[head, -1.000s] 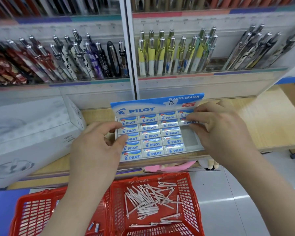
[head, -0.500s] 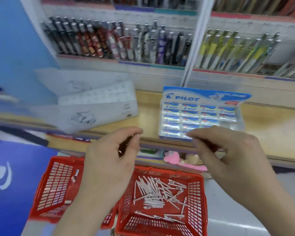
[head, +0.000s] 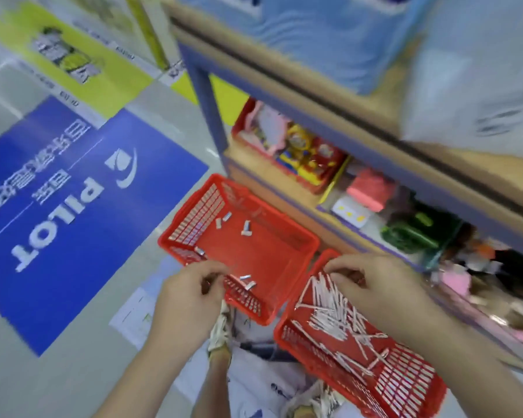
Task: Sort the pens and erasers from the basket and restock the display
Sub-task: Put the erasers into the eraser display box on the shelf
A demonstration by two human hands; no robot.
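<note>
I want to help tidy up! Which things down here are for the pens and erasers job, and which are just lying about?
For the job:
- left red basket with a few small erasers in it
- right red basket with the white pens heaped in it

Just lying about:
- blue Pilot floor sticker
- yellow-green floor sticker
- colourful toys behind the baskets

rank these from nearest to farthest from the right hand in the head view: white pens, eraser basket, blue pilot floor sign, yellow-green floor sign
1. white pens: directly beneath the right hand, at its fingertips.
2. eraser basket: just to its left.
3. blue pilot floor sign: farther left, beyond that basket.
4. yellow-green floor sign: farthest, upper left.
</note>
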